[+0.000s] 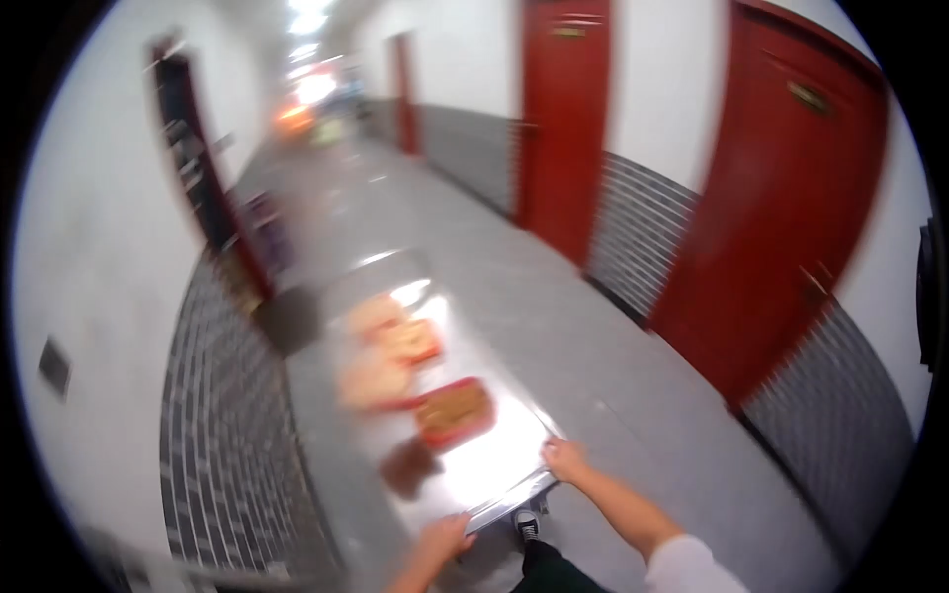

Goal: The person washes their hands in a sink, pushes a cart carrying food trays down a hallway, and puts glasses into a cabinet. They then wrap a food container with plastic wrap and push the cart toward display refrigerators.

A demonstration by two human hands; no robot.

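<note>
A shiny metal cart top stretches ahead of me, blurred by motion. My right hand is closed round its near right corner. At the near left corner, my left hand grips the same metal edge. On the surface, a red tray holds something brown. Beyond it lie a pale orange bundle and another red-edged tray with pale orange contents. A dark brown patch, too smeared to identify, shows near the left side.
The grey corridor floor runs forward between walls. Red doors line the right side. On the left is an open doorway with a purplish object beside it. Bright lights and blurred shapes stand far ahead. My shoe shows below the cart.
</note>
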